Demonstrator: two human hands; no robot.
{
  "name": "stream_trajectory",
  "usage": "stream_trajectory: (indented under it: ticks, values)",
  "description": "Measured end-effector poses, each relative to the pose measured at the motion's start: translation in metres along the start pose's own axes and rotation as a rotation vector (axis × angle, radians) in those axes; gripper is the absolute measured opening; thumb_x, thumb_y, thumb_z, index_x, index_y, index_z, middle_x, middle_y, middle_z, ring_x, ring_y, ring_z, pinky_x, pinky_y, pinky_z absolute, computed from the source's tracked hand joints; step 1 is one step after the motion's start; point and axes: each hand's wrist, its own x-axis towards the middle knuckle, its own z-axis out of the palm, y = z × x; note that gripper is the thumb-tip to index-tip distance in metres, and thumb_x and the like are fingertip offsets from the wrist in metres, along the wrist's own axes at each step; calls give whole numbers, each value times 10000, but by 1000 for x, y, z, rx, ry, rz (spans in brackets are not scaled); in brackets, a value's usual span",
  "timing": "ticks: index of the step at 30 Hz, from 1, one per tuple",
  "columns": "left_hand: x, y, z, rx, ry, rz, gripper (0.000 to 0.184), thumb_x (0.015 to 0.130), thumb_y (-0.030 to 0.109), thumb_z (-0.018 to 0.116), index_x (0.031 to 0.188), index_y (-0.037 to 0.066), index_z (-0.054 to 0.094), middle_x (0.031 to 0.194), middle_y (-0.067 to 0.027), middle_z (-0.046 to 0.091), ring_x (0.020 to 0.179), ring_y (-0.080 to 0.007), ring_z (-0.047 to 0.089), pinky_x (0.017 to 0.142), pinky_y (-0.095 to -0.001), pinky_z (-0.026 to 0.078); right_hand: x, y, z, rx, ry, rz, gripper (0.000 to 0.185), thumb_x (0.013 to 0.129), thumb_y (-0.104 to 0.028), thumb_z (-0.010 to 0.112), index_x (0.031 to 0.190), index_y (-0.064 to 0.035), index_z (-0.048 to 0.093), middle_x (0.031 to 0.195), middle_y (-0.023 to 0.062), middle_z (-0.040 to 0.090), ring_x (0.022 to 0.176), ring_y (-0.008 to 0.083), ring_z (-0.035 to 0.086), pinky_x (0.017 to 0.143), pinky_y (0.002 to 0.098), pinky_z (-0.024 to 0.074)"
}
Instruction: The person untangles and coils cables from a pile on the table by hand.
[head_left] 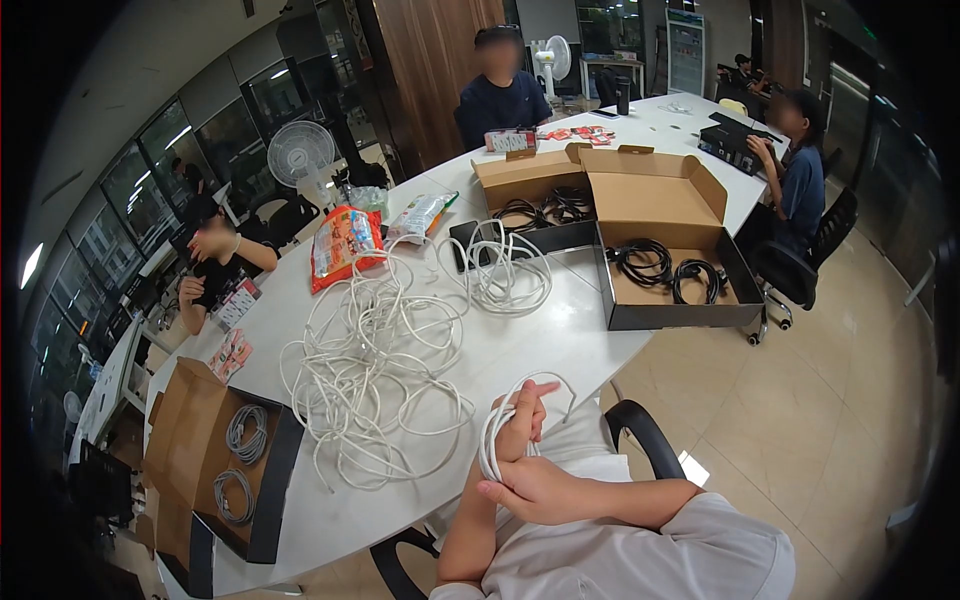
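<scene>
Tangled white cable (pixel 372 352) sprawls — open boxes (pixel 668 312) either side.

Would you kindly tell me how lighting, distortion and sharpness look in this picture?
Head view: the wide lens bows the white table's edge and leaves black corners; bright streaks show in the glass panels at left; the left hand and right hand look fairly sharp; small print on the orange bag can't be read.
</scene>
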Motion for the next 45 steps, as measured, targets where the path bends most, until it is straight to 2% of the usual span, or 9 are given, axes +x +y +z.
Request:
stream_trajectory:
  ticks: [7, 16, 19, 22, 27, 30, 33, 35, 45]
  values:
    - [-9, 9, 6, -29, 56, 147, 817, 953, 637, 223, 1461, -2, 242, 671, 7, 439, 487, -52, 355, 525, -223, 446, -2, -7, -1, -98, -18, -8, 318, 975, -294, 446, 890, 7, 502, 688, 213, 559, 622, 412, 572, 575, 465, 456]
    - [-25, 16, 14, -22, 238, 268, 574, 1011, 401, 238, 1324, -27, 459, 846, -83, 590, 598, -139, 557, 653, -272, 505, -21, -21, 7, -265, 27, -95, 301, 963, -283, 472, 877, 4, 507, 560, 185, 537, 493, 388, 544, 473, 463, 432]
    - [-16, 11, 16, 453, 613, 785, 452, 1008, 265, 281, 1234, -47, 519, 967, -130, 606, 767, -202, 620, 761, -317, 510, -30, -27, 6, -303, 62, -94, 272, 957, -268, 491, 878, -9, 513, 525, 167, 521, 461, 372, 532, 452, 453, 423]
    - [-21, 22, 24, 122, 598, 970, 348, 1007, 176, 326, 1131, -37, 572, 1077, -169, 585, 881, -223, 611, 843, -353, 486, -40, -40, -3, -231, 55, -173, 231, 949, -240, 506, 877, -21, 520, 533, 162, 519, 466, 362, 536, 454, 447, 421]
    - [-47, 6, 19, -93, 485, 944, 234, 923, 191, 610, 837, -22, 651, 499, -23, 543, 415, -85, 485, 392, -210, 353, -56, -57, -23, -93, 164, -207, 168, 947, -178, 499, 894, -25, 544, 525, 140, 502, 467, 353, 529, 462, 408, 419]
    - [-50, 8, 8, -7, 330, 963, 217, 858, 194, 688, 779, -4, 651, 525, -33, 554, 431, -76, 484, 407, -201, 351, -60, -64, -35, 125, 216, -180, 204, 974, -182, 471, 888, -18, 558, 534, 56, 476, 451, 198, 479, 460, 324, 377]
    - [-68, 22, 13, -317, 71, 612, 351, 771, 311, 730, 706, 46, 508, 531, 10, 439, 485, -72, 401, 450, -230, 306, -60, -49, -44, 420, 248, -145, 284, 1003, -226, 447, 835, -23, 554, 589, -53, 426, 523, 40, 340, 466, 235, 303]
    - [-67, 24, 7, -487, -213, 559, 417, 782, 436, 636, 771, 85, 411, 578, 13, 345, 502, -106, 309, 502, -284, 254, -59, -40, -53, 529, 254, -130, 291, 1005, -235, 446, 826, -29, 548, 588, -55, 419, 522, 38, 338, 463, 229, 292]
    - [-49, 29, -11, -616, -461, 488, 442, 865, 469, 571, 946, 55, 439, 739, -8, 360, 558, -121, 344, 560, -288, 283, -24, -17, -81, 872, 164, -28, 374, 1003, -343, 440, 725, -97, 400, 560, -54, 267, 467, 65, 228, 437, 262, 238]
